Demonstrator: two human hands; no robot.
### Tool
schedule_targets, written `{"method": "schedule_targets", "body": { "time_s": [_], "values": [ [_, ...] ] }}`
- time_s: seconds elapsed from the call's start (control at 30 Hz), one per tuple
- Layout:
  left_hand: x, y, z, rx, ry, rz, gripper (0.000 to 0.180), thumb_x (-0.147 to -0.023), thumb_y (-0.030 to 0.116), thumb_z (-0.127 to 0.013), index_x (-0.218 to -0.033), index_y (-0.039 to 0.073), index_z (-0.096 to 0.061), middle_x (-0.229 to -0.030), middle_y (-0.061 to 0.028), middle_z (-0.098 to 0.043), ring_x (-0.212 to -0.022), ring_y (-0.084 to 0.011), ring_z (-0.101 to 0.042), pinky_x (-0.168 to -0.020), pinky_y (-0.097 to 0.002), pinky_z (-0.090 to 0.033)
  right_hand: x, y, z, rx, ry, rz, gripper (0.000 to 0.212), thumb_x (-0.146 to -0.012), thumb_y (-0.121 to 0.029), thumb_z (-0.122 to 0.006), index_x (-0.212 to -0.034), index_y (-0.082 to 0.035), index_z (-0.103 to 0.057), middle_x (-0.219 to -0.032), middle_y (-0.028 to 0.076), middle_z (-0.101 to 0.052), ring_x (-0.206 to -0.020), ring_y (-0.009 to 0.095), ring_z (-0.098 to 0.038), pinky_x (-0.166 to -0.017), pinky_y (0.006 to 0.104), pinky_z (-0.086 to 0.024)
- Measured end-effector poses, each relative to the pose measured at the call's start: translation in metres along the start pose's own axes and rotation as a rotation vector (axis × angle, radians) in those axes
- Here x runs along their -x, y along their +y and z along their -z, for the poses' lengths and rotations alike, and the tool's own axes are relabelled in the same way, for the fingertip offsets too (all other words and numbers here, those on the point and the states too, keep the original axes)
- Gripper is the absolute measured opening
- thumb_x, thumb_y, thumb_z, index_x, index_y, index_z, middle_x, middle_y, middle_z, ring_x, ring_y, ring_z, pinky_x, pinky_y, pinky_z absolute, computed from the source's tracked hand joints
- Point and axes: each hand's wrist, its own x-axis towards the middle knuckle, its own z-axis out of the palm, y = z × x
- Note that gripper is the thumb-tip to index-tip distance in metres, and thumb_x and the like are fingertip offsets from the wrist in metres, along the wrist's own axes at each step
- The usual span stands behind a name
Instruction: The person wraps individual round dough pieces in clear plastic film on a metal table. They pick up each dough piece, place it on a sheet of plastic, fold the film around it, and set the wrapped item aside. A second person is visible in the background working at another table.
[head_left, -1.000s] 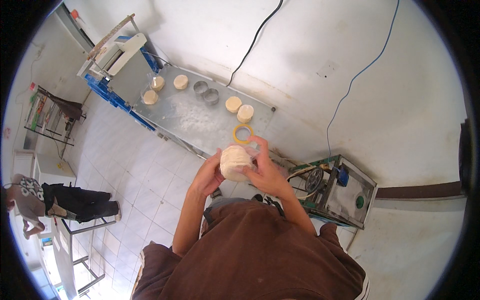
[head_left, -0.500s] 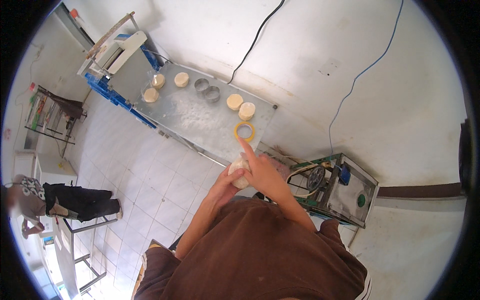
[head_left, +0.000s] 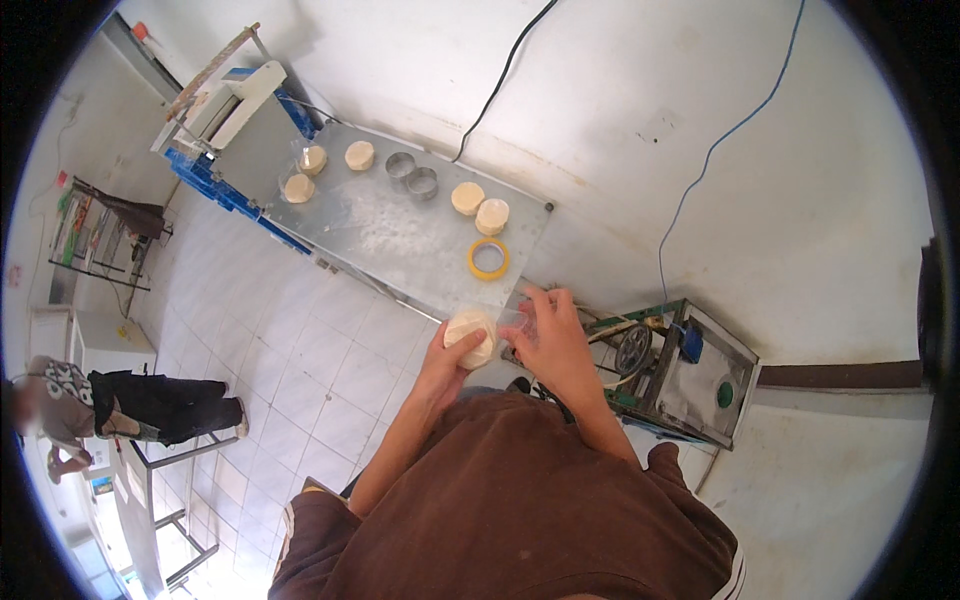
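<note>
A stack of pale round dough wrappers (head_left: 468, 321) sits in my left hand (head_left: 437, 375), its thumb across the top and the fingers underneath. Clear plastic film (head_left: 514, 318) stretches from the stack to my right hand (head_left: 556, 345), whose fingers pinch it. Both hands are over the near end of the metal table (head_left: 400, 270). Just beyond them lies a yellow roll of tape (head_left: 472, 266). Two more stacks of wrappers (head_left: 467, 198) stand past the tape. Two metal ring cutters (head_left: 422, 195) rest side by side farther left.
Several dough stacks (head_left: 360, 155), some in plastic, and scattered flour occupy the table's far part. A blue-framed machine (head_left: 215, 185) adjoins its left end. To the right stands a green-framed machine (head_left: 725, 395) with a wheel. A person (head_left: 160, 405) stands at the left by another table.
My right hand has moved right, off the stack, drawing out the plastic film. The stack has tilted so its round face shows, and my left hand has shifted slightly.
</note>
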Motion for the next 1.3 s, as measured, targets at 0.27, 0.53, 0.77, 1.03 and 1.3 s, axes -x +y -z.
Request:
{"method": "schedule_targets", "body": {
  "time_s": [0.27, 0.53, 0.77, 1.03, 1.3],
  "values": [
    [-0.005, -0.008, 0.003, 0.004, 0.048, -0.001, 0.059, -0.095, 0.019, -0.076, -0.144, 0.005, -0.045, -0.134, -0.0109, -0.059, -0.121, -0.0254, -0.061, -0.101, -0.0447, -0.054, -0.004, 0.006, -0.017, -0.221, -0.317, -0.239, 0.020, -0.091, -0.022, -0.071, -0.094, -0.003, -0.070, -0.084, 0.016, -0.068, -0.081, 0.035, -0.068, -0.074, 0.0447, -0.053],
    [-0.012, -0.018, 0.009, 0.013, 0.177, -0.015, 0.049, -0.095, 0.019, -0.075, -0.137, 0.005, -0.053, -0.129, -0.0105, -0.064, -0.115, -0.0236, -0.064, -0.093, -0.0413, -0.055, -0.007, -0.001, -0.023, -0.121, -0.179, -0.004, 0.011, -0.092, -0.015, -0.066, -0.092, -0.004, -0.068, -0.087, 0.016, -0.069, -0.084, 0.040, -0.065, -0.076, 0.0493, -0.051],
    [-0.019, -0.026, 0.017, -0.069, 0.243, 0.119, 0.047, -0.097, 0.031, -0.072, -0.134, 0.005, -0.059, -0.124, -0.0087, -0.066, -0.111, -0.0241, -0.066, -0.091, -0.0427, -0.053, -0.011, -0.001, -0.036, -0.109, -0.290, 0.042, 0.015, -0.099, -0.021, -0.058, -0.101, -0.007, -0.062, -0.096, 0.016, -0.067, -0.090, 0.040, -0.066, -0.076, 0.0515, -0.053],
    [-0.030, -0.047, 0.019, 0.154, 0.209, 0.058, 0.055, -0.102, 0.039, -0.065, -0.142, 0.005, -0.050, -0.132, -0.0092, -0.061, -0.120, -0.0260, -0.060, -0.101, -0.0463, -0.049, -0.001, 0.000, -0.051, -0.192, -0.251, 0.013, 0.042, -0.097, -0.041, -0.065, -0.112, -0.004, -0.054, -0.108, 0.021, -0.062, -0.092, 0.045, -0.065, -0.077, 0.0534, -0.053],
    [-0.063, -0.071, 0.040, 0.250, 0.200, -0.097, 0.047, -0.104, 0.040, -0.063, -0.133, 0.004, -0.053, -0.119, -0.0078, -0.065, -0.113, -0.0239, -0.063, -0.097, -0.0390, -0.052, 0.003, 0.018, -0.075, -0.263, -0.374, -0.103, 0.051, -0.093, -0.047, -0.071, -0.110, -0.003, -0.052, -0.105, 0.024, -0.064, -0.095, 0.047, -0.066, -0.076, 0.0557, -0.053]
  ]
}}
